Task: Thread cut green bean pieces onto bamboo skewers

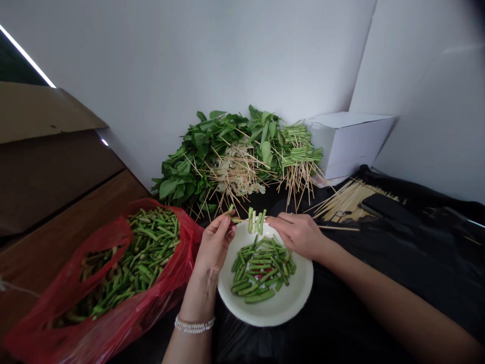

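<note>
The red bag (pixel 151 301) slumps at left; the white bowl (pixel 273 316) sits beneath both hands, probably keeping cut stalks (pixel 259 296) close. The right hand (pixel 299 233) is clamped on a skewer (pixel 339 228) (threaded pieces (pixel 254 221) across it); the left hand (pixel 217 240) pinches a green piece (pixel 231 209).

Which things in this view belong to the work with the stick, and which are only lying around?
Likely in the work:
stick, in the right hand
green piece, in the left hand
white bowl and red bag, both holding more pieces
loose sticks
filled skewers

Probably just lying about:
phone
white box
cardboard box
</note>
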Available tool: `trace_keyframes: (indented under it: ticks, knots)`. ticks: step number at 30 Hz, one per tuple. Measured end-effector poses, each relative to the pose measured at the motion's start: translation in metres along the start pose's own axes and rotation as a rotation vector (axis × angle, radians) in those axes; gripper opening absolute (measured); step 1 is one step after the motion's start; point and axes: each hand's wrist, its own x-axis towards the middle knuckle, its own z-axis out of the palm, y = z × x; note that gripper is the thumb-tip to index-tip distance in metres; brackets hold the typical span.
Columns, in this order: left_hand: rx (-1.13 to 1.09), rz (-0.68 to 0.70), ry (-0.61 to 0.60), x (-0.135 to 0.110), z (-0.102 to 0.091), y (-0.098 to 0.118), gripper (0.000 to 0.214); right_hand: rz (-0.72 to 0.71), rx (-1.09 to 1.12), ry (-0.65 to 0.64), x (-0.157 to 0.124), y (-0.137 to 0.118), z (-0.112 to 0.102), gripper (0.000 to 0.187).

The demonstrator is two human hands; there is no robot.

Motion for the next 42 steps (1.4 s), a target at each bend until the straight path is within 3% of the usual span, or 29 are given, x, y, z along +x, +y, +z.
trace_keyframes:
  ticks: [4, 9, 19, 27, 42]
  knots:
    - [0.020, 0.031, 0.037, 0.0000, 0.0002, -0.0001, 0.034, -0.003, 0.019, 0.018, -0.0008, 0.0005, 0.0016, 0.030]
    - [0.077, 0.008, -0.012, -0.0021, 0.0027, 0.0008, 0.039, -0.012, 0.011, 0.027, -0.0006, 0.0005, 0.0017, 0.030]
    - [0.252, 0.088, -0.068, -0.0038, 0.0045, -0.0024, 0.040, -0.023, 0.002, -0.015, 0.0005, -0.0004, -0.0004, 0.030]
    - [0.201, 0.050, -0.071, -0.0037, 0.0050, -0.0012, 0.038, -0.026, -0.007, -0.022, 0.0009, -0.0010, -0.0009, 0.031]
    - [0.193, 0.124, -0.070, -0.0023, 0.0041, -0.0037, 0.032, -0.036, 0.039, -0.053, 0.0010, -0.0004, 0.0004, 0.030]
